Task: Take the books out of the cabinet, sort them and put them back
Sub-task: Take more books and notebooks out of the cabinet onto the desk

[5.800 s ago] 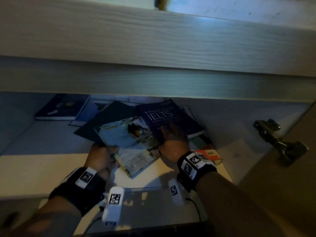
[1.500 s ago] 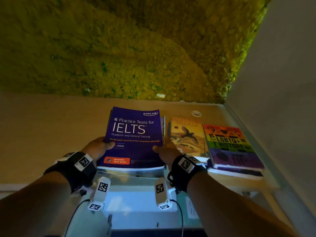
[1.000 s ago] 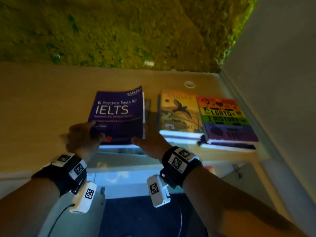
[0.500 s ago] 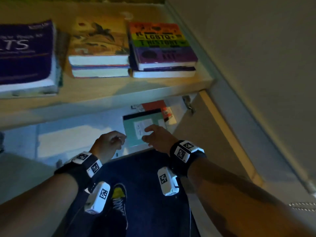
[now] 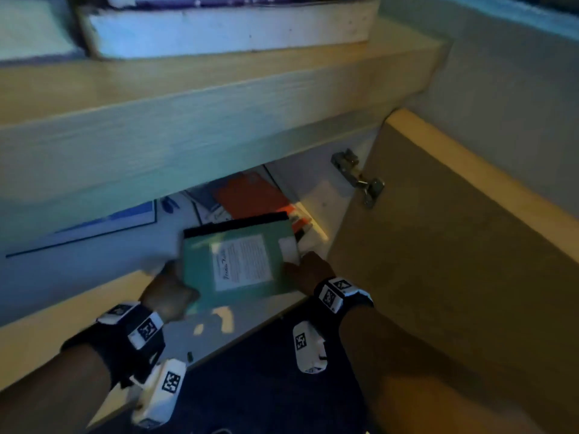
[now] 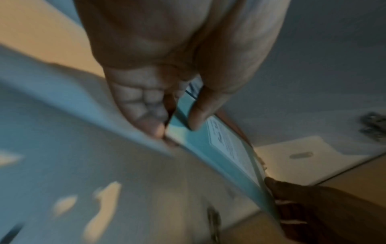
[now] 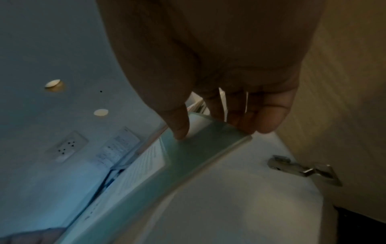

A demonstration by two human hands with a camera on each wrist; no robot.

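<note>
Left hand (image 5: pixel 167 291): fingers grasp the left edge of the green book (image 5: pixel 241 261), thumb on the cover.
Right hand (image 5: pixel 308 270): fingers pinch its right edge.
Green book: between both hands, at the cabinet's (image 5: pixel 156 145) lower opening.
Beyond fingers: orange book (image 5: pixel 250 195), loose papers (image 5: pixel 103 220).
Overhead: shelf board; book stack (image 5: pixel 225 29) on top.
Right of fingers: open door (image 5: pixel 438 245), hinge (image 5: pixel 357 180).

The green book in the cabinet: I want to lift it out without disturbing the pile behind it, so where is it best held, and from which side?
Grip the green book by its two side edges near the front corners, coming from the open cabinet front. It is thin, flat and tilted up toward the opening; both hands, left and right, already hold it so.
</note>
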